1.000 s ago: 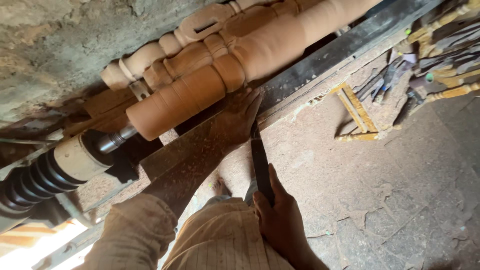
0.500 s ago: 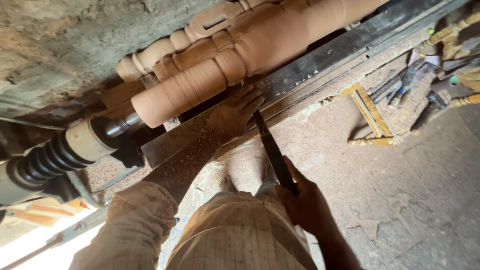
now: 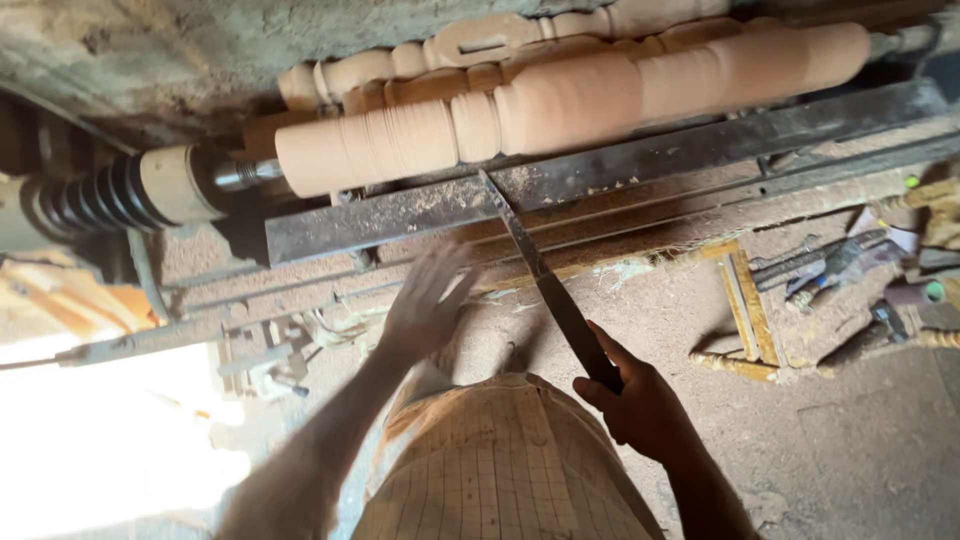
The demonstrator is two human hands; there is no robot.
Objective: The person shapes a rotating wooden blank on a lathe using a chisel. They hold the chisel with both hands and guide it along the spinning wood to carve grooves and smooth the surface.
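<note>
A long pale wooden spindle [image 3: 560,105] is mounted on a lathe, with rounded beads and grooves cut into it. Below it runs a dark metal tool rest bar [image 3: 400,215]. My right hand [image 3: 640,405] grips the handle of a long dark chisel [image 3: 535,270], whose tip rests on the bar just under the spindle. My left hand [image 3: 425,305] is blurred, fingers spread, lifted off the bar and holding nothing. A checked cloth [image 3: 500,460] covers my lap.
A second turned spindle [image 3: 470,45] lies behind the first against a rough wall. The lathe's ribbed pulley [image 3: 100,195] is at the left. Loose tools [image 3: 840,260] and a yellow wooden frame [image 3: 745,310] lie on the sawdust-covered floor at right.
My left hand has come off the tool rest bar and pulled back toward me, fingers spread. The chisel tip stays at the bar. The view has swung, leveling the spindle.
</note>
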